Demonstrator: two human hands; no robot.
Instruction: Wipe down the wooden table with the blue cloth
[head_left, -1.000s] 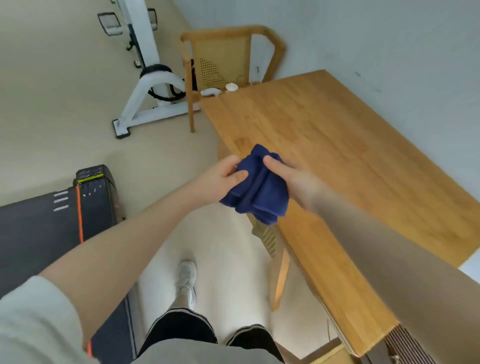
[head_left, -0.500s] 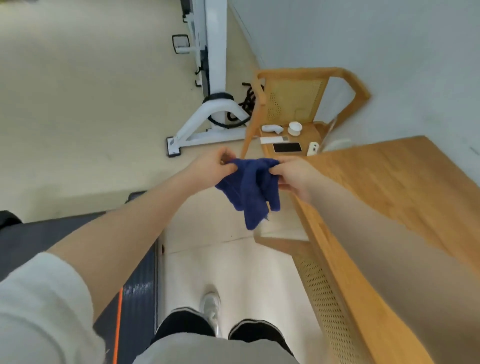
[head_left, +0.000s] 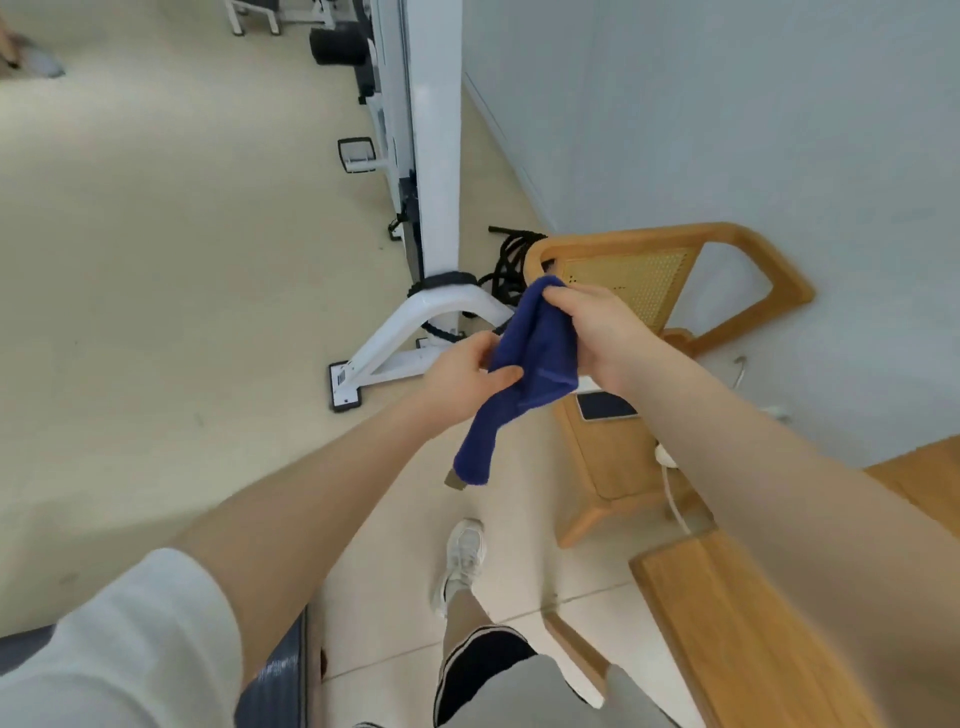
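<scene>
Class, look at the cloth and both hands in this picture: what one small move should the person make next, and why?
Probably bring the blue cloth down flat onto the wooden table. The left hand and right hand both grip it in the air, bunched, with one end hanging, over the floor and a chair, not over the table. The tabletop lies lower right, untouched by the cloth, so wiping cannot begin yet.

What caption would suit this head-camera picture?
Both hands, left and right, hold a blue cloth in the air beside the wooden table.

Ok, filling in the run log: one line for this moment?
stage: cloth prep | left hand: pinching blue cloth | right hand: gripping cloth top | cloth: midair, off wooden table | wiping: not started
</scene>
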